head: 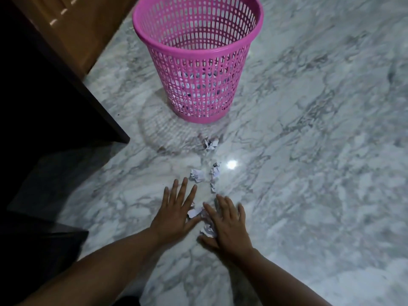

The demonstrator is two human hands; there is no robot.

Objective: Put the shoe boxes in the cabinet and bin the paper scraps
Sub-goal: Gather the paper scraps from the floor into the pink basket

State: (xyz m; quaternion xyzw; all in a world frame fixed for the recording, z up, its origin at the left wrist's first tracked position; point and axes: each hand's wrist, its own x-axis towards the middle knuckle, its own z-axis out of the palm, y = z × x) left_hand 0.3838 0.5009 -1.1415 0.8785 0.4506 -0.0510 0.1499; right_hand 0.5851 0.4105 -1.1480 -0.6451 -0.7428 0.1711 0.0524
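- Two flat palms: your left hand (176, 212) and right hand (228, 226), fingers spread, corral crumpled scraps (204, 217) on glossy marble floor (309, 151).
- Round pink lattice bin (198, 60) stands beyond.

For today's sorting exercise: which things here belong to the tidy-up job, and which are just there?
Part of the job: paper scraps, pink bin, left hand, right hand, wooden cabinet.
Just there: marble floor.

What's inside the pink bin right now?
Through the mesh of the pink bin, white crumpled paper scraps show in its lower part. How many cannot be told; the wall partly hides them. More scraps lie on the floor outside.
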